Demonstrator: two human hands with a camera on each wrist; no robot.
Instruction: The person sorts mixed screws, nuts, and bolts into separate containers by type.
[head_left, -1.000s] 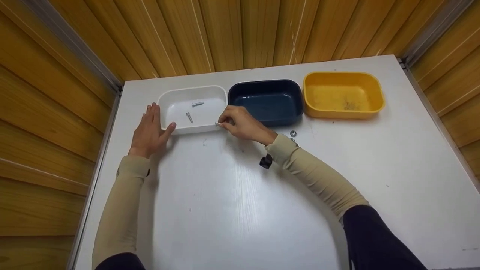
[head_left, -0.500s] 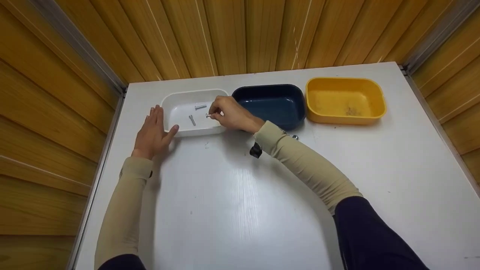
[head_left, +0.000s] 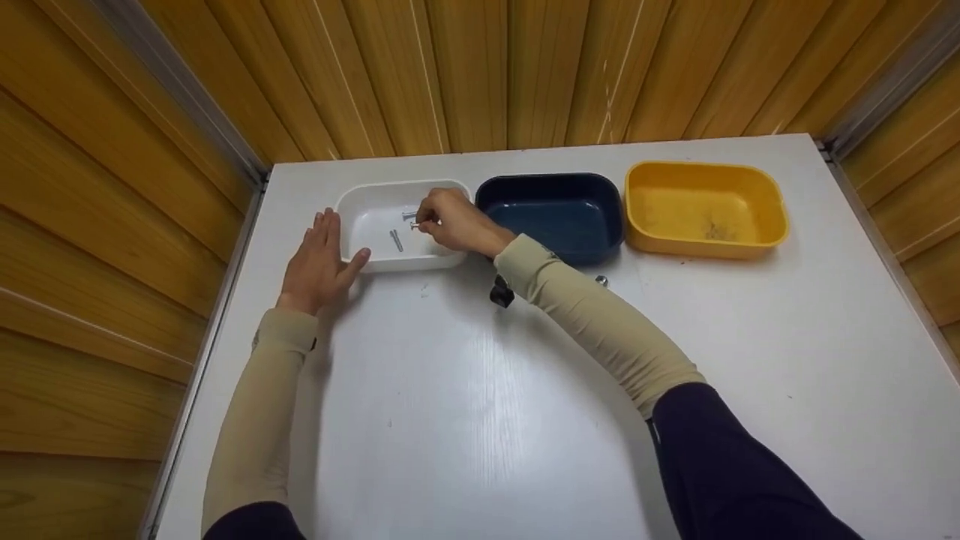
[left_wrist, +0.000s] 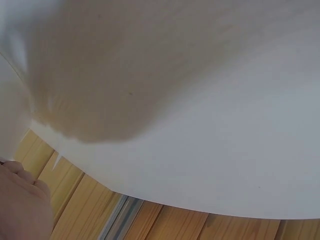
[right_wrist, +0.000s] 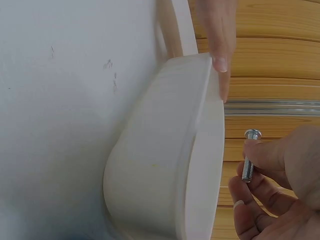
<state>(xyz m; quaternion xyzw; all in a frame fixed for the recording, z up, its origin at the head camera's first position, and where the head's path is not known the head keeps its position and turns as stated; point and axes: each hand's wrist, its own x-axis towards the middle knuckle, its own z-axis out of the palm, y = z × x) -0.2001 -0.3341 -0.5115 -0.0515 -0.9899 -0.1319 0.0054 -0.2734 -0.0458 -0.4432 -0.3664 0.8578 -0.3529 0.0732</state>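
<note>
A: Trays, counted from the head view?
B: Three, in a row on the table (head_left: 480, 375): white tray (head_left: 405, 265) at the 9 o'clock end, navy tray (head_left: 570, 255) in the middle, yellow tray (head_left: 705, 248) at the 3 o'clock end.
A: Hardware count?
B: Three bolts. Two lying on the floor of the white tray: lower bolt (head_left: 396, 240) fully visible, upper bolt (head_left: 409, 215) partly hidden. Third, the held bolt (right_wrist: 247, 169), off the floor. Nuts in sight: one. Nut (head_left: 601, 280) on the table, at 5 o'clock of the navy tray, just beside the right sleeve (head_left: 600, 319).
A: Held bolt relative to the fingers?
B: Pinched between thumb and fingers of the right hand (head_left: 456, 219), over the white tray. Right wrist view: head toward 12 o'clock, threaded end toward 6, apart from the rim.
A: Lying bolts, from those fingertips?
B: Lower at 8 o'clock, upper at 9. Both near.
A: Left hand (head_left: 315, 262)?
B: At 8 o'clock of the white tray. Fingers straight along the outer wall, thumb spread wide toward the near rim.
</note>
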